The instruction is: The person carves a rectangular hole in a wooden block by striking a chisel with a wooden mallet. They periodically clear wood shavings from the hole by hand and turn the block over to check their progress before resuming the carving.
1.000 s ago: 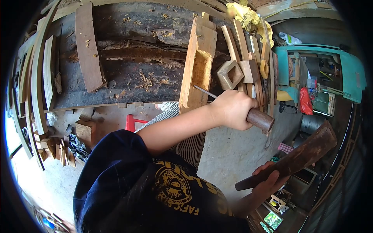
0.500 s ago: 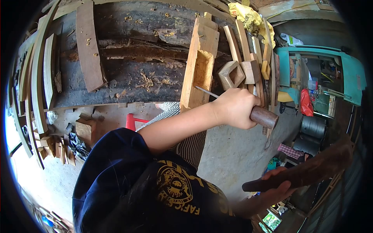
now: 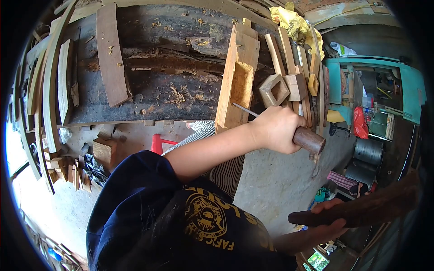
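My left hand (image 3: 279,128) is wrapped round the dark wooden handle of a chisel (image 3: 244,109). Its metal blade reaches left to the pale wooden block (image 3: 224,103), with the tip at the edge of a rectangular recess (image 3: 242,83) cut in the block. Down at the lower right, my right hand (image 3: 327,219) grips a dark wooden mallet (image 3: 375,205), held away from the block and chisel. The mallet's wide end fades into the dark rim of the view. The block lies on a large dark log surface (image 3: 172,90) strewn with shavings.
Beside the block are a hollow wooden piece (image 3: 274,90) and several narrow strips. A brown plank (image 3: 112,58) lies across the log, and long boards (image 3: 52,90) line the left. A red stool (image 3: 157,143) stands below; a green machine (image 3: 409,86) is at right.
The whole view has shifted slightly, so things appear a little further right and lower. The chisel tip stays at the same spot on the block. The mallet's wide end sits slightly lower.
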Action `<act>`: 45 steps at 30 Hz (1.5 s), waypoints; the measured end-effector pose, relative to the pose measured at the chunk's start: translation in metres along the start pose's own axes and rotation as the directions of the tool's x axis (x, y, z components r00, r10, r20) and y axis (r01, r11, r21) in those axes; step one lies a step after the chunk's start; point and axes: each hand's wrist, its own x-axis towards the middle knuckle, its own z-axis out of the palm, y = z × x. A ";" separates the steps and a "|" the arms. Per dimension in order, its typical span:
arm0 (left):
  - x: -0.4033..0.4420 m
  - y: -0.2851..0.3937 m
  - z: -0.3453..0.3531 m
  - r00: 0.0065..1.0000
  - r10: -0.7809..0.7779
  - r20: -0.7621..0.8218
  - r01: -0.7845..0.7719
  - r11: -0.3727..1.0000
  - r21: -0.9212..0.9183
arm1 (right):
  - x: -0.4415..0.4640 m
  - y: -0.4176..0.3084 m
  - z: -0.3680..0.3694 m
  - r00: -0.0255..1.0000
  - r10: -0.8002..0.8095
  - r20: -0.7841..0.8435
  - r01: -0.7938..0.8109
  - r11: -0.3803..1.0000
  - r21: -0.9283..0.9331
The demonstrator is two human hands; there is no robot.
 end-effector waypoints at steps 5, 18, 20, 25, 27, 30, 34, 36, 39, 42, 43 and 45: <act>0.002 0.002 -0.003 1.000 0.001 -0.008 -0.001 1.000 -0.012 | 0.000 0.000 0.003 1.000 0.031 0.003 -0.031 0.999 -0.026; -0.021 -0.007 0.005 0.994 0.113 0.005 -0.113 0.993 -0.039 | -0.029 0.031 0.041 0.893 0.110 0.436 -0.055 0.989 -0.137; -0.024 -0.015 0.006 0.991 0.123 0.048 -0.123 0.992 -0.009 | -0.028 0.028 0.039 0.887 0.206 0.414 -0.217 0.976 -0.021; -0.026 -0.015 0.009 0.990 0.127 0.056 -0.127 0.992 0.010 | -0.019 0.038 -0.027 0.840 -0.053 0.539 0.014 0.997 0.075; -0.026 -0.016 0.008 0.990 0.133 0.048 -0.133 0.991 -0.010 | -0.013 0.043 -0.045 0.634 -0.090 0.768 0.028 0.995 0.093; -0.028 -0.018 0.002 0.988 0.155 0.002 -0.155 0.987 -0.042 | -0.044 0.011 0.031 0.993 -0.053 0.102 0.010 0.923 0.385; -0.031 -0.023 0.000 0.984 0.180 0.006 -0.180 0.983 -0.024 | -0.050 0.019 0.046 0.889 0.260 0.376 -0.246 0.965 -0.086; -0.034 -0.020 0.000 0.986 0.166 -0.017 -0.167 0.986 -0.020 | -0.046 0.034 0.026 0.899 0.178 0.400 -0.148 0.983 -0.105; -0.038 -0.023 0.004 0.973 0.227 -0.033 -0.228 0.971 -0.073 | -0.034 0.033 0.004 0.950 -0.090 0.299 0.089 0.996 0.017; -0.039 -0.024 0.007 0.972 0.235 0.015 -0.235 0.971 -0.039 | -0.038 0.014 0.016 0.977 -0.123 0.176 0.116 0.992 0.053; -0.039 -0.025 0.009 0.971 0.240 0.014 -0.239 0.970 -0.042 | -0.040 0.019 0.022 0.981 -0.169 0.091 0.166 0.985 0.040; -0.039 -0.031 0.012 0.967 0.252 0.022 -0.252 0.968 -0.010 | -0.049 0.040 0.032 0.943 0.030 0.330 0.011 0.992 -0.122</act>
